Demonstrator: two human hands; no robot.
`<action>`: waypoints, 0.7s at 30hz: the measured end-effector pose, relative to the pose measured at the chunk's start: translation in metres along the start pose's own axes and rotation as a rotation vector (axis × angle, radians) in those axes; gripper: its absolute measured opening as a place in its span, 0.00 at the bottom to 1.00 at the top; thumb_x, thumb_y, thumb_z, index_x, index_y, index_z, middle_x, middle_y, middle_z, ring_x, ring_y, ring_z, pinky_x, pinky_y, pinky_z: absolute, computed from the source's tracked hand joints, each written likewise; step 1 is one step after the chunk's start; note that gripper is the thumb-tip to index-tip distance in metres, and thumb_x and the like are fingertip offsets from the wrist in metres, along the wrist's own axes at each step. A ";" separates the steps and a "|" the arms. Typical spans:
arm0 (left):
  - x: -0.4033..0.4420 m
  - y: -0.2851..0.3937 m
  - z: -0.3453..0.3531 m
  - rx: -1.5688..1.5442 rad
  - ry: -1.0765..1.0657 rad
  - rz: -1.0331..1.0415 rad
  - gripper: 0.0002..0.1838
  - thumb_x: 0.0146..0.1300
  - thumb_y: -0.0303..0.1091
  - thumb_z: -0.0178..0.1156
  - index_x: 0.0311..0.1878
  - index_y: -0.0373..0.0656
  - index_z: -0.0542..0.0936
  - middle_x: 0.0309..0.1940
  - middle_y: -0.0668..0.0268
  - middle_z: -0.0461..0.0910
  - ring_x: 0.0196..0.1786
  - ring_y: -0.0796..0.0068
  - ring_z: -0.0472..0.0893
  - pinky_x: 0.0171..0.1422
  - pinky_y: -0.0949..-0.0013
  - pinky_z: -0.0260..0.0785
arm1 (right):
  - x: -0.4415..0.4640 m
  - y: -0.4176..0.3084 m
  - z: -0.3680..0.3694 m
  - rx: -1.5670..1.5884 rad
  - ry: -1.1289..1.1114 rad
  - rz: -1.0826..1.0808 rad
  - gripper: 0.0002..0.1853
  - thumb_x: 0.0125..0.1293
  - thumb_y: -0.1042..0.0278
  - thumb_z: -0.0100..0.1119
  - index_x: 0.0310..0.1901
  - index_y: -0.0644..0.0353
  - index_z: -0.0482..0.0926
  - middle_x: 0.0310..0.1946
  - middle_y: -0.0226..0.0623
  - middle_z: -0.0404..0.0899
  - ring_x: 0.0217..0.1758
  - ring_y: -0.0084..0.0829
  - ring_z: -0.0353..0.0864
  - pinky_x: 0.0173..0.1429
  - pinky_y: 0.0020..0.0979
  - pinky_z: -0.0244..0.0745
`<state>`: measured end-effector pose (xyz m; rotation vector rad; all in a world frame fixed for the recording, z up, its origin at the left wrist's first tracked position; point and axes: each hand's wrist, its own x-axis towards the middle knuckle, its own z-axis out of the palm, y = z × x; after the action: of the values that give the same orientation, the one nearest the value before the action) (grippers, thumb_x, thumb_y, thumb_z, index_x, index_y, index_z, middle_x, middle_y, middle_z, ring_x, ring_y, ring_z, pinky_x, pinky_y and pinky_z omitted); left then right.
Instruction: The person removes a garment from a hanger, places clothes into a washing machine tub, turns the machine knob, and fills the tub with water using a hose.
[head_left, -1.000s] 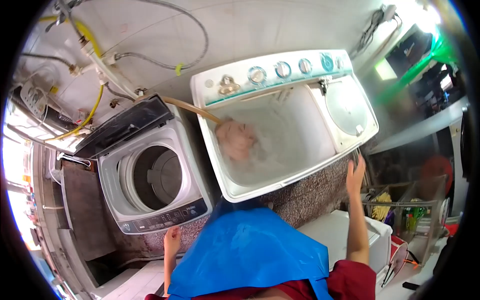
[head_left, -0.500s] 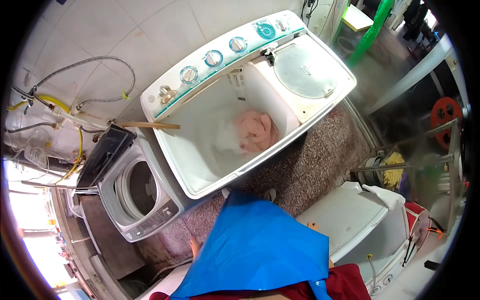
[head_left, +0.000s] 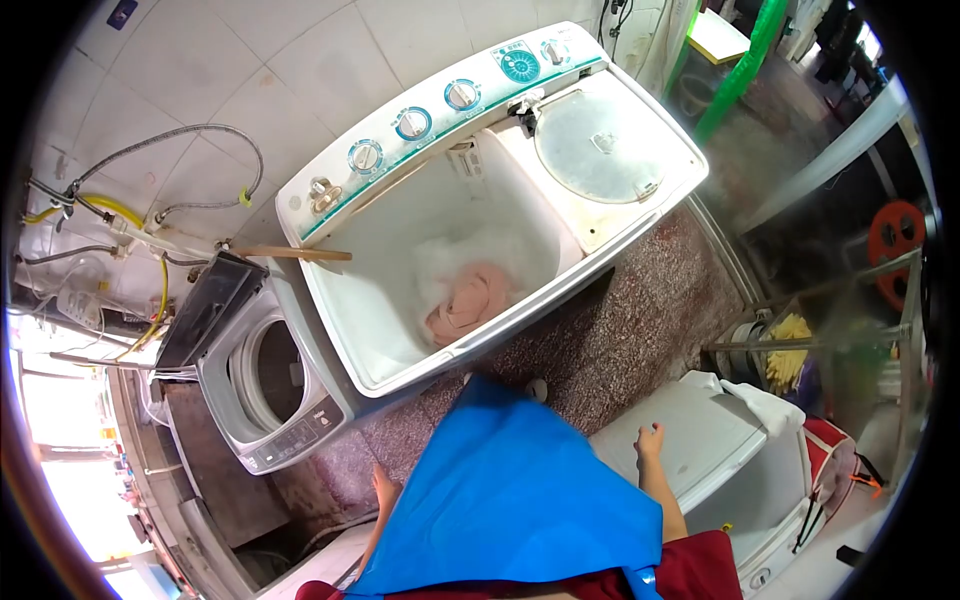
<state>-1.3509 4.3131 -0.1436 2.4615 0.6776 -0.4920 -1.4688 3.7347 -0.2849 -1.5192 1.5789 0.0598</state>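
Beside the left edge of the blue apron (head_left: 510,490), my left hand (head_left: 384,490) hangs open with nothing in it; part of it is hidden by the apron. My right hand (head_left: 650,439) is raised on the other side, over a white lidded appliance (head_left: 690,435). Its fingers are loosely bent and apart, holding nothing. In front of me stands a twin-tub washing machine (head_left: 335,325). A pink cloth (head_left: 470,305) lies in cloudy, sudsy water in its large tub. Over the spin side, the round lid (head_left: 600,145) is down.
Left of the twin-tub is a grey top-loading washer (head_left: 325,400) with its dark lid (head_left: 210,305) raised. A wooden stick (head_left: 295,254) rests across the tub's left rim. Hoses (head_left: 170,207) run along the wall. Yellow gloves (head_left: 789,352) hang on a rack at right.
The pink cloth has shifted left and toward me in the water. My right hand has come up and forward, out from behind the apron; more of my left arm shows.
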 end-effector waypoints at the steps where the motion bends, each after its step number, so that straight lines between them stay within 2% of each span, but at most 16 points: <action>1: 0.000 -0.002 0.000 -0.050 -0.013 -0.064 0.41 0.45 0.25 0.51 0.66 0.35 0.50 0.62 0.44 0.57 0.65 0.41 0.53 0.69 0.55 0.48 | 0.015 0.022 0.005 -0.167 0.042 -0.078 0.27 0.57 0.67 0.52 0.59 0.61 0.60 0.40 0.44 0.72 0.38 0.32 0.75 0.40 0.34 0.74; 2: -0.002 -0.001 -0.001 -0.053 -0.013 -0.073 0.41 0.45 0.25 0.51 0.66 0.35 0.50 0.62 0.44 0.57 0.65 0.41 0.53 0.69 0.55 0.48 | 0.010 0.018 0.006 -0.176 0.038 -0.081 0.27 0.57 0.67 0.52 0.59 0.61 0.60 0.40 0.44 0.72 0.38 0.32 0.75 0.40 0.34 0.74; 4: -0.008 0.003 -0.005 -0.010 -0.056 -0.134 0.43 0.44 0.28 0.53 0.67 0.36 0.50 0.60 0.42 0.58 0.64 0.41 0.55 0.69 0.55 0.50 | -0.017 0.007 0.006 -0.374 0.043 -0.103 0.30 0.60 0.60 0.51 0.63 0.62 0.58 0.52 0.51 0.70 0.52 0.40 0.72 0.55 0.37 0.68; 5: -0.009 0.005 -0.005 -0.011 -0.058 -0.143 0.43 0.44 0.28 0.53 0.67 0.36 0.50 0.60 0.42 0.58 0.64 0.41 0.55 0.69 0.55 0.50 | -0.029 -0.002 0.006 -0.383 0.040 -0.104 0.30 0.60 0.60 0.51 0.63 0.62 0.58 0.52 0.51 0.70 0.52 0.40 0.72 0.55 0.37 0.68; 7: -0.006 0.006 -0.006 -0.021 -0.093 -0.216 0.44 0.44 0.31 0.56 0.67 0.36 0.50 0.60 0.40 0.58 0.63 0.40 0.58 0.67 0.55 0.52 | -0.054 -0.027 0.007 -0.300 -0.043 -0.011 0.34 0.63 0.53 0.47 0.65 0.66 0.54 0.57 0.53 0.67 0.61 0.44 0.65 0.65 0.38 0.57; 11: 0.031 -0.052 0.024 -0.158 -0.120 -0.257 0.45 0.44 0.32 0.58 0.67 0.37 0.50 0.59 0.38 0.59 0.62 0.39 0.60 0.65 0.55 0.55 | -0.084 -0.049 0.015 -0.255 0.021 -0.040 0.32 0.67 0.52 0.41 0.62 0.74 0.56 0.57 0.56 0.67 0.61 0.48 0.66 0.67 0.37 0.53; 13: 0.045 -0.040 0.019 -0.204 -0.216 -0.265 0.45 0.44 0.34 0.58 0.67 0.37 0.50 0.58 0.37 0.60 0.63 0.43 0.60 0.65 0.57 0.55 | -0.122 -0.108 0.011 -0.123 0.019 -0.059 0.33 0.67 0.52 0.40 0.62 0.76 0.54 0.49 0.52 0.75 0.57 0.46 0.70 0.65 0.36 0.56; 14: 0.052 -0.031 0.015 -0.221 -0.251 -0.271 0.45 0.44 0.34 0.58 0.67 0.37 0.50 0.58 0.37 0.60 0.63 0.44 0.60 0.65 0.57 0.56 | -0.126 -0.115 0.012 -0.135 0.024 -0.055 0.33 0.67 0.52 0.40 0.62 0.76 0.54 0.49 0.52 0.75 0.57 0.46 0.70 0.65 0.36 0.56; 16: 0.054 0.033 -0.017 0.042 -0.328 -0.154 0.46 0.44 0.35 0.59 0.68 0.36 0.49 0.60 0.38 0.60 0.65 0.49 0.61 0.67 0.60 0.55 | -0.132 -0.126 0.015 -0.192 0.078 -0.118 0.35 0.67 0.52 0.40 0.60 0.81 0.53 0.38 0.48 0.81 0.56 0.42 0.71 0.63 0.34 0.57; 18: 0.068 0.070 -0.035 0.002 -0.390 -0.229 0.47 0.44 0.36 0.58 0.68 0.37 0.48 0.61 0.40 0.59 0.65 0.52 0.61 0.67 0.63 0.54 | -0.133 -0.131 0.014 -0.259 0.082 -0.133 0.34 0.67 0.52 0.40 0.60 0.80 0.54 0.38 0.46 0.81 0.54 0.41 0.72 0.62 0.33 0.58; 20: 0.081 0.062 -0.033 -0.039 -0.448 -0.304 0.47 0.45 0.36 0.58 0.69 0.37 0.47 0.63 0.41 0.58 0.66 0.55 0.61 0.68 0.65 0.53 | -0.135 -0.139 0.014 -0.323 0.083 -0.149 0.34 0.67 0.52 0.40 0.60 0.79 0.54 0.37 0.44 0.82 0.53 0.40 0.74 0.61 0.33 0.59; 21: 0.093 0.037 -0.018 0.035 -0.350 -0.157 0.48 0.44 0.36 0.58 0.69 0.38 0.47 0.63 0.41 0.58 0.67 0.56 0.60 0.69 0.68 0.53 | -0.138 -0.145 0.015 -0.334 0.107 -0.153 0.34 0.67 0.52 0.40 0.60 0.79 0.54 0.37 0.43 0.82 0.53 0.40 0.74 0.61 0.32 0.60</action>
<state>-1.2515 4.3306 -0.1582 2.2802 0.7196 -0.9753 -1.3673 3.8142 -0.1315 -1.9268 1.5873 0.1653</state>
